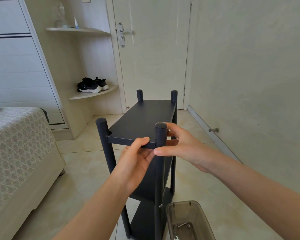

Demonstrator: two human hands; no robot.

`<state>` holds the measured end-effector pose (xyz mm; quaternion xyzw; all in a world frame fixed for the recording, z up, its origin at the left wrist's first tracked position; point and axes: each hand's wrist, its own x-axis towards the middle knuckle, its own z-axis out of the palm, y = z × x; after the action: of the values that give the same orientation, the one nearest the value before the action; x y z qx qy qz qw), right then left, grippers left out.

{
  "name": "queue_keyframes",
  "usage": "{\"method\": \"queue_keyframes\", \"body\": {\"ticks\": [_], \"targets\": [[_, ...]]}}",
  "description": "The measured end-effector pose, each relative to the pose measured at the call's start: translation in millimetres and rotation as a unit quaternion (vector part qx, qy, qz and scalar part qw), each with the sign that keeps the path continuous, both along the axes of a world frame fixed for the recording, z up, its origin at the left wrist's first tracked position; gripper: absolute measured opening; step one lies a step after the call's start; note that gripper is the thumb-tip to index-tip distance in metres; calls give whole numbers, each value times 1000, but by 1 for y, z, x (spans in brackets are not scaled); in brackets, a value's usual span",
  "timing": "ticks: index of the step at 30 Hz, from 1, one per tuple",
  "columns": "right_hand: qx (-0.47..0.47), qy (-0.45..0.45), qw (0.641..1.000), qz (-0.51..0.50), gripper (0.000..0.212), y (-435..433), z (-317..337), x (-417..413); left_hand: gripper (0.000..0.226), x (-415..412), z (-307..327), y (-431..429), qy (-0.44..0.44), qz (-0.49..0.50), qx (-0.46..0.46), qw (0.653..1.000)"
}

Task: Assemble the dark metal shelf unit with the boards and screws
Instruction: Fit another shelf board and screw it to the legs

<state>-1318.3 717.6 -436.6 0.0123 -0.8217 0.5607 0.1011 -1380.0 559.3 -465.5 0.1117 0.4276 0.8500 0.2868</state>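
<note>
Pale floor tiles [76, 179] carry the upright shelf unit [145, 222], nearly finished I'd judge, its top board [142, 120] seated: left hand [137, 158] pinches that board's edge beside the near-right post [160, 134], right hand [182, 146] curls round the post, spare screws [182, 225] below it.

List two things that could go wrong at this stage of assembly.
The left hand pinches the top board at the near right post, which the right hand grips. If the joint is not yet screwed, letting go may tilt the board. The screw tray sits low beside that post and could be kicked.
</note>
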Motion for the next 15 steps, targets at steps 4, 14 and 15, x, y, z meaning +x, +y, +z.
{"method": "queue_keyframes", "body": {"ticks": [4, 14, 15], "targets": [[-21, -36, 998, 49, 73, 6, 4, 5, 5, -2, -1, 0, 8, -7, 12, 1000], [-49, -33, 997, 44, 56, 15, 8, 11, 9, -2, -3, 0, 9, -34, 40, 999], [-36, -25, 998, 41, 55, 14, 8, 11, 9, -3, -3, 0, 11, -35, 39, 999]]}}
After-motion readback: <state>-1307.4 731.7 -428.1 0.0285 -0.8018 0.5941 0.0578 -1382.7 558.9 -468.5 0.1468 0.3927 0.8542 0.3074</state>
